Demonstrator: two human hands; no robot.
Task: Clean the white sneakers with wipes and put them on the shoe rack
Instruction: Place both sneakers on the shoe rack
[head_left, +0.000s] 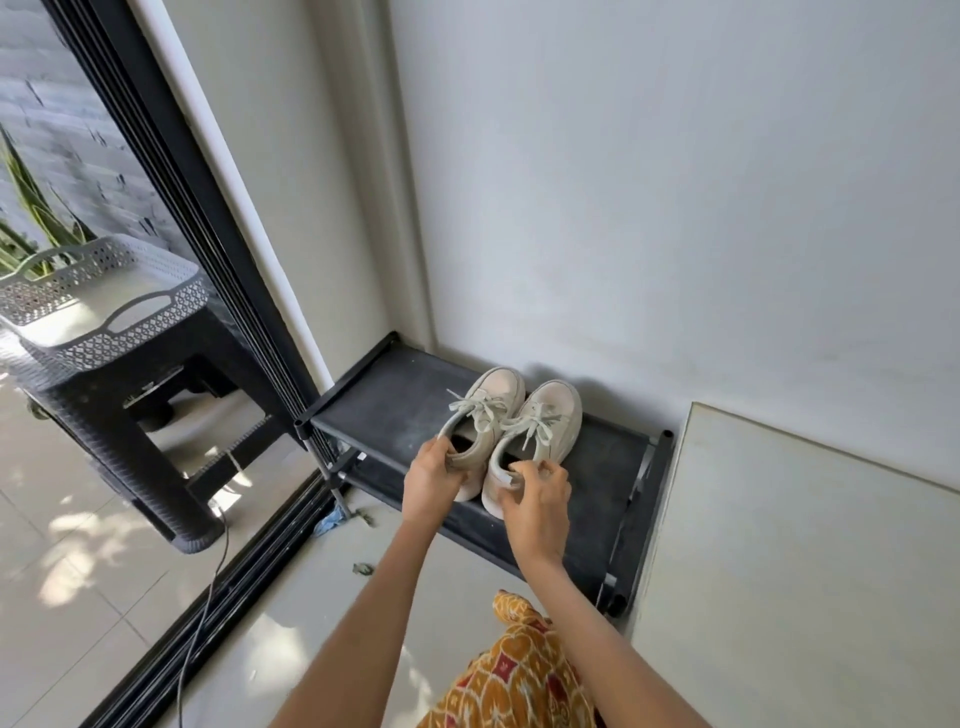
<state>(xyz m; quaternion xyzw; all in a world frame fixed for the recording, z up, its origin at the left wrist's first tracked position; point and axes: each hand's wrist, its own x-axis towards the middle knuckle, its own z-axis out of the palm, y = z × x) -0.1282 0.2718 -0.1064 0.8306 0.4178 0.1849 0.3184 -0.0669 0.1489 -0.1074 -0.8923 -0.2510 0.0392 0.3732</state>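
Sneakers sit side by side on the top shelf of a low black shoe rack (395, 395) that stands against a white wall (675, 208), toes toward the wall and heels toward the person reaching in from below. The left sneaker (488, 405) and the right sneaker (545, 431) are touching along their inner sides, laces tied in loose bows across the tongues.

Both bare arms stretch forward to the heels. The left hand (431, 480) curls round the heel collar of the left shoe, thumb up at the rim of the opening and fingers wrapped under the back. The right hand (537, 501) holds the heel of the right shoe, fingers bent over the heel tab and into the edge of the opening. Both soles appear to rest on the dusty shelf, though the heels are partly covered by the hands.

A patterned orange and red garment (519, 675) shows at the bottom edge between the arms. To the left, black sliding-door tracks (244, 582) run along the pale tiled floor (322, 623), and beyond the glass a white perforated basket (104, 296) stands on a dark woven stool (130, 447). A thin cable (208, 597) trails across the tiles outside. A scrap of blue material (327, 522) lies by the rack's near left leg.
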